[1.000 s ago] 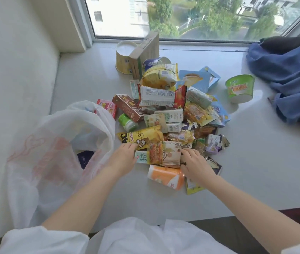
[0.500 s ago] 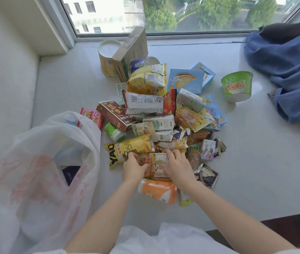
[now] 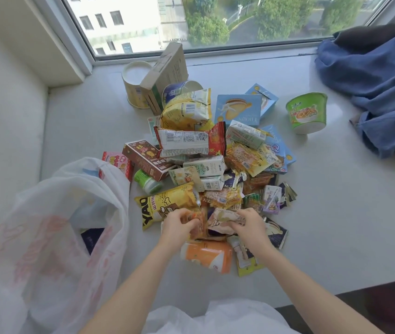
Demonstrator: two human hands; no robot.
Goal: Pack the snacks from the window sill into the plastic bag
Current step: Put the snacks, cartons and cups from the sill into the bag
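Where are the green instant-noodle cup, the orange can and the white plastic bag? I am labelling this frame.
green instant-noodle cup point(image 3: 306, 112): head view, on its printed side wall.
orange can point(image 3: 207, 257): head view, on the middle of its side.
white plastic bag point(image 3: 47, 237): head view, on its near wall.

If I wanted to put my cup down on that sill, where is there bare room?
Bare sill lies right of the snack pile, in front of the green noodle cup and blue cloth. Another patch lies left of the pile, beyond the plastic bag. It is crowded where both hands gather packets.
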